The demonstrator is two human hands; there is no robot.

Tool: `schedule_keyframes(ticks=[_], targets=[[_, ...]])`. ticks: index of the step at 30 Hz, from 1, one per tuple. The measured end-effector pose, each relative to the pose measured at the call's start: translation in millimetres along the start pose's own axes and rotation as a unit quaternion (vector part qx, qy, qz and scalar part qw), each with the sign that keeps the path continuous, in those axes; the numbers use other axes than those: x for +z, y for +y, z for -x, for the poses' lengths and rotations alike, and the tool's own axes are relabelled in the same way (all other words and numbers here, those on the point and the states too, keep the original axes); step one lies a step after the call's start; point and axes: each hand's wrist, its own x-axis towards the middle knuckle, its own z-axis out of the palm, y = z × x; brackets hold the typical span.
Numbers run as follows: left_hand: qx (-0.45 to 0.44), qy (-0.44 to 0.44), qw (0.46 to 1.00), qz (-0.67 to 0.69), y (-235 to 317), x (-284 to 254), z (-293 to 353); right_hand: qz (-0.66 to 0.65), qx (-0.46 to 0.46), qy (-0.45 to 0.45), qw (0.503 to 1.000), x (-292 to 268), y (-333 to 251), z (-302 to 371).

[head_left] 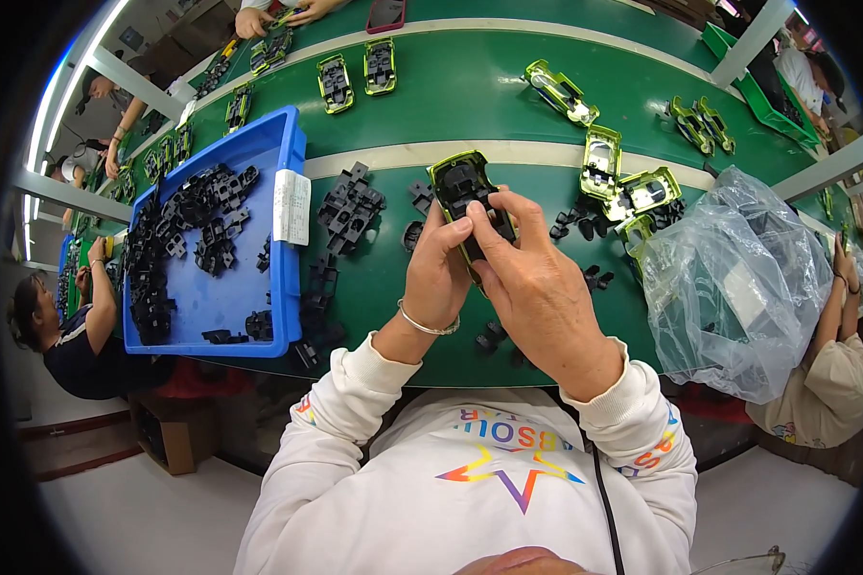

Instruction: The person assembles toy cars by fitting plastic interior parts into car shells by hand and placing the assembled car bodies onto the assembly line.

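Both my hands meet on a lime-green toy car body [460, 179] with a black plastic part seated in it, held above the near table edge. My left hand [438, 270] grips its left side, the thumb reaching toward the black part. My right hand [539, 287] closes on the right side, fingertips pressing on the black piece. Loose black car interior parts [352, 206] lie on the table left of my hands. Right of them sit several green car shells [601, 161], some with clear windows, beside small black pieces [585, 218].
A blue tray [286, 278] of black parts stands on the left with a paper label [291, 207]. A clear plastic bag [738, 287] takes up the right. Across a pale divider strip, more car bodies [380, 67] rest on the green belt [451, 86]. Other people work around.
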Motion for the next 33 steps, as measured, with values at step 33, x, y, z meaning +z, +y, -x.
schedule_keyframes(ticks=[33], targets=[[-0.06, -0.007, 0.992, -0.106, 7.8, -14.7, -40.5, 0.086, 0.085, -0.079, 0.99, -21.5, 81.8, 80.6]])
